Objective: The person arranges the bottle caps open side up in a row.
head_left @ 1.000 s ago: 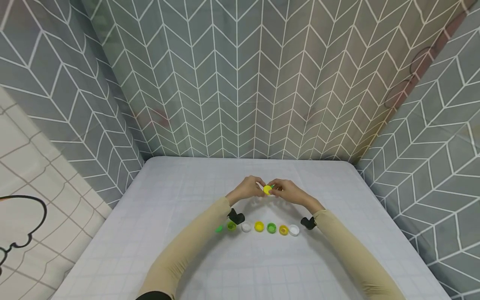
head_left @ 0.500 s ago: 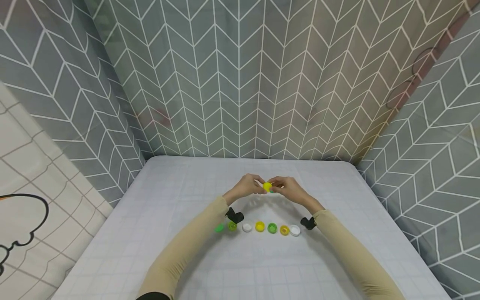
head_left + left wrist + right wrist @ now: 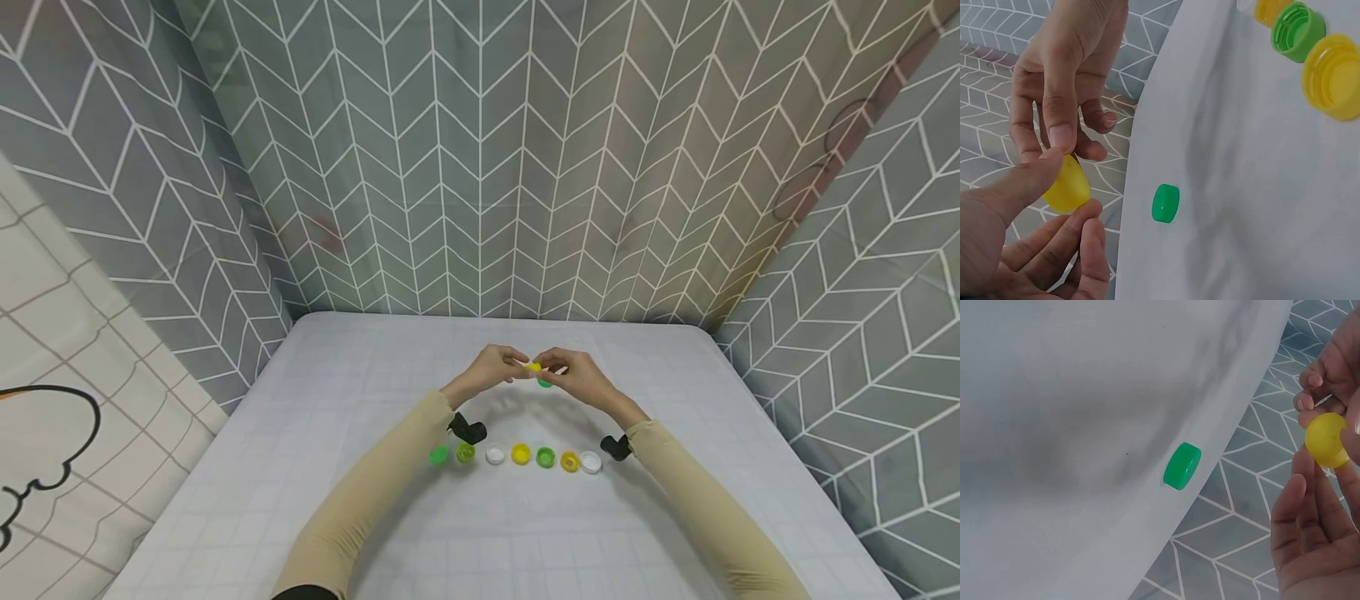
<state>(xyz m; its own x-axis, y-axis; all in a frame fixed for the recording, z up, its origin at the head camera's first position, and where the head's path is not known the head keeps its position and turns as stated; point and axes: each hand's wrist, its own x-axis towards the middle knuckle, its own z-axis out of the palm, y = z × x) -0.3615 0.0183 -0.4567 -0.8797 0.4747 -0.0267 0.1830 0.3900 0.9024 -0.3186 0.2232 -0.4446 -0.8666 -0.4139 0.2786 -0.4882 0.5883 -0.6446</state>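
A yellow bottle cap (image 3: 1067, 186) is held up above the far part of the table, between both hands. My left hand (image 3: 495, 367) pinches it between thumb and fingers. From the opposite side my right hand (image 3: 572, 375) grips its edge; in the left wrist view the two thumbs meet at the cap's upper rim. Below the hands a green cap (image 3: 1182, 466) lies apart on the white cloth, partly covered by the right hand in the head view. Nearer to me, a row of caps includes a yellow one (image 3: 521, 453) and a green one (image 3: 545, 457), hollow side up.
The row also has a green cap (image 3: 439, 454) and a lime cap (image 3: 466, 452) by the left forearm, a white cap (image 3: 495, 454), a yellow-orange cap (image 3: 570, 461) and a white ring-like cap (image 3: 591, 462). Patterned curtains (image 3: 480, 167) stand behind the white table (image 3: 360, 350).
Both hands have moved slightly farther away with the yellow cap. It has tilted and shows less of its face in the head view. More of the loose green cap shows beneath the right hand.
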